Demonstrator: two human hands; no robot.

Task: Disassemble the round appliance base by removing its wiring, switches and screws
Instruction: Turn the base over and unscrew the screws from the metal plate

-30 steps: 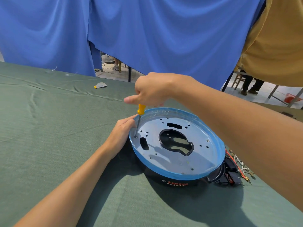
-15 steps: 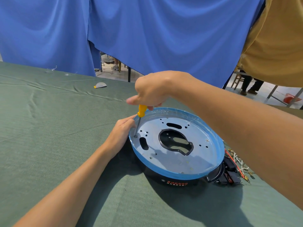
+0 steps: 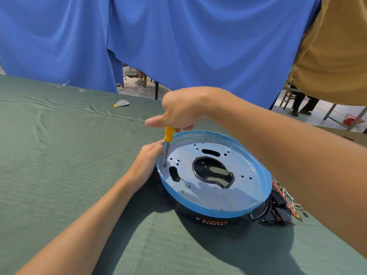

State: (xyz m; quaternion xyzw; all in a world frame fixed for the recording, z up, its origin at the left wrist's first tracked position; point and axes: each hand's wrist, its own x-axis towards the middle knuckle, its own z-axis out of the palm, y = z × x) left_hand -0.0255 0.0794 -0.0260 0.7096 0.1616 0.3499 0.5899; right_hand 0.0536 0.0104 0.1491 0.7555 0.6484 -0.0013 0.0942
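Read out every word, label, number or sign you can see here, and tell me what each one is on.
Black side wall of the round appliance base: two rows of orange characters, too blurred to read.
Beside them, a small round white mark, too small to read.
White half-round scrap on the green tablecloth: any print is too small to tell.
The yellow-handled screwdriver shows none.
Nothing else bears readable text.
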